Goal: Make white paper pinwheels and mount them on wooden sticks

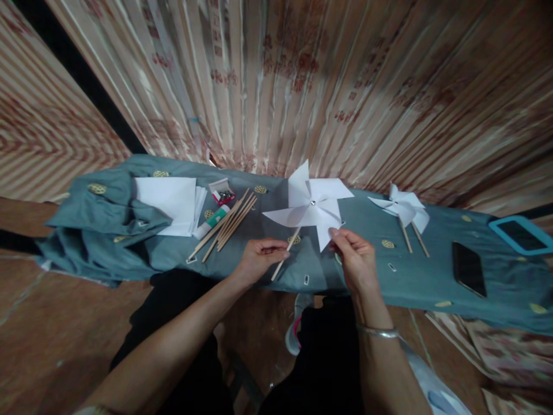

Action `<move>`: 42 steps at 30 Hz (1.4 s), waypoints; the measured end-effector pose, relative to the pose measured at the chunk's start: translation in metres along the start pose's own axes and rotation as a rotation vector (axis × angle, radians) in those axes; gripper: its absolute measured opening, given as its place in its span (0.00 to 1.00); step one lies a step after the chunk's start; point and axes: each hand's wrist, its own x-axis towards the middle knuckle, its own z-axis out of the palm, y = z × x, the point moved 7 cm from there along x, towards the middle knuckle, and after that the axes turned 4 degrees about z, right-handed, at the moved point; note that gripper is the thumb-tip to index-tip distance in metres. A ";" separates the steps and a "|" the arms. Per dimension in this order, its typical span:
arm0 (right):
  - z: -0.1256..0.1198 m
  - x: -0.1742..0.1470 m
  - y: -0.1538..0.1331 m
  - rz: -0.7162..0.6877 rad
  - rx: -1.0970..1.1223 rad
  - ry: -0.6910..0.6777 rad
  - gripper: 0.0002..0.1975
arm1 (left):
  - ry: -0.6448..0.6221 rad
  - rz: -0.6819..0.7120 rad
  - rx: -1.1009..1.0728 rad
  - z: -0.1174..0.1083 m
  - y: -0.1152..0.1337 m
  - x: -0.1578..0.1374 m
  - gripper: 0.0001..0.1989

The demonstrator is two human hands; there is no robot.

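Note:
A white paper pinwheel (302,214) with a metal pin at its centre is held up in front of me over the cloth. My left hand (264,259) pinches its wooden stick (285,257) partway down. At the tip of the pinwheel's lower blade, my right hand (356,256) has thumb and forefinger closed on the paper. To the right lie white pinwheels (404,206) with two sticks showing below them. Left of my hands are several loose wooden sticks (235,222), a green and white glue stick (212,222) and a small open box of metal pins (222,193).
A stack of white paper (166,204) lies at the left, partly under bunched cloth. A dark phone (469,270) and a blue-framed tablet (525,234) rest at the right. Patterned curtains (276,86) hang behind the long, narrow, cloth-covered surface (367,271).

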 end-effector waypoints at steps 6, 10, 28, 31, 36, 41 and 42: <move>0.014 -0.006 0.002 -0.004 -0.049 -0.107 0.16 | 0.003 0.038 0.043 -0.002 -0.001 0.000 0.14; 0.024 -0.010 0.003 0.042 -0.036 -0.152 0.15 | 0.017 0.024 0.021 -0.001 -0.003 0.000 0.14; 0.061 -0.026 0.001 0.026 -0.079 -0.333 0.18 | -0.013 0.066 -0.001 0.004 0.000 -0.002 0.14; 0.047 -0.024 -0.007 -0.035 -0.127 -0.307 0.18 | 0.006 0.038 -0.013 0.002 0.000 -0.002 0.14; -0.013 -0.004 -0.028 -0.222 -0.034 0.121 0.15 | 0.018 -0.021 -0.019 -0.003 0.000 -0.003 0.15; -0.030 0.010 -0.031 -0.316 -0.008 0.213 0.18 | -0.037 -0.045 -0.002 0.002 0.000 -0.004 0.15; -0.029 0.012 -0.027 -0.295 -0.022 0.193 0.18 | -0.040 -0.047 -0.004 0.002 -0.001 -0.004 0.15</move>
